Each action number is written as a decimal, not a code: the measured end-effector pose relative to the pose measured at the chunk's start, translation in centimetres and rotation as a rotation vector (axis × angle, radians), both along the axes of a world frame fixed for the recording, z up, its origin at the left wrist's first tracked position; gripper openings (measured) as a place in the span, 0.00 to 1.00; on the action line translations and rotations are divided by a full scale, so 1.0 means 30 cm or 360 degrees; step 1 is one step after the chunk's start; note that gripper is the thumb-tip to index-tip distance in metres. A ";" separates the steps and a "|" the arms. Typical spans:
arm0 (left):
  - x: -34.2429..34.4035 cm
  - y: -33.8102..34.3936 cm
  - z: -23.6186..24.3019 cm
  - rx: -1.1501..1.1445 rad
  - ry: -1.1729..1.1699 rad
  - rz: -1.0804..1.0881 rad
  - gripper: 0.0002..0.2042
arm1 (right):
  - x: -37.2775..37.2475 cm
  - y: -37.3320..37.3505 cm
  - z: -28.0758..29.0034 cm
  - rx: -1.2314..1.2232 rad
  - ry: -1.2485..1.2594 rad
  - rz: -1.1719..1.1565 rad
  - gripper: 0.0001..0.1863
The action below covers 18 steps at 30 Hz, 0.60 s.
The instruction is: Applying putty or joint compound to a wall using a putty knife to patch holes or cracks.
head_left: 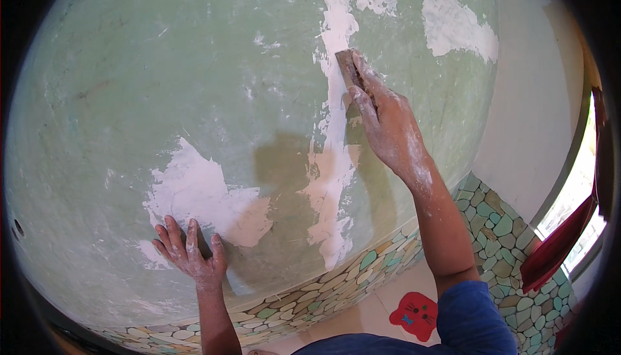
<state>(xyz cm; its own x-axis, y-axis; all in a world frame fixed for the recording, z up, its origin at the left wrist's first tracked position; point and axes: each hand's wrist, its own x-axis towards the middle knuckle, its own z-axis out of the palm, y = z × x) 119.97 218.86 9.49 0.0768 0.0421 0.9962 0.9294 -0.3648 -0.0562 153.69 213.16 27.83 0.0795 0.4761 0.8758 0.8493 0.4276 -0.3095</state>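
Note:
My right hand (386, 119) is closed round a putty knife (348, 69), its flat blade lying against a vertical strip of white filler (335, 109) on the green wall (194, 83). White paste coats the fingers and wrist. My left hand (195, 256) rests with fingers spread on the wall, its fingertips at the lower edge of a wide white filler patch (194, 187). Both hands are dusty with white. The knife's handle is mostly hidden within my right fist.
Another white patch (456, 22) marks the upper right of the wall. Below runs a border of pebble-pattern stone (323, 290). A red cat-shaped mat (414, 316) lies on the pale floor. At the right, a dark red curtain (559, 245) hangs by a bright window.

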 end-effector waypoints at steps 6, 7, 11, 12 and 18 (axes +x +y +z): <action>-0.015 -0.003 -0.007 -0.0009 0.0003 0.0027 0.22 | 0.006 -0.031 -0.033 -0.0170 0.0086 0.0047 0.25; -0.013 -0.005 -0.006 -0.0004 0.0001 0.0025 0.21 | 0.002 -0.030 -0.034 -0.0205 0.0130 0.0097 0.25; 0.000 -0.002 -0.002 0.0015 0.0007 0.0001 0.21 | 0.009 0.013 0.023 0.0056 -0.0006 0.0014 0.26; -0.002 0.000 -0.004 0.0014 0.0008 0.0005 0.21 | 0.005 0.009 0.035 0.0012 0.0008 0.0008 0.26; -0.011 -0.004 -0.005 0.0007 0.0003 0.0015 0.22 | -0.006 -0.034 -0.012 -0.0148 0.0111 0.0072 0.25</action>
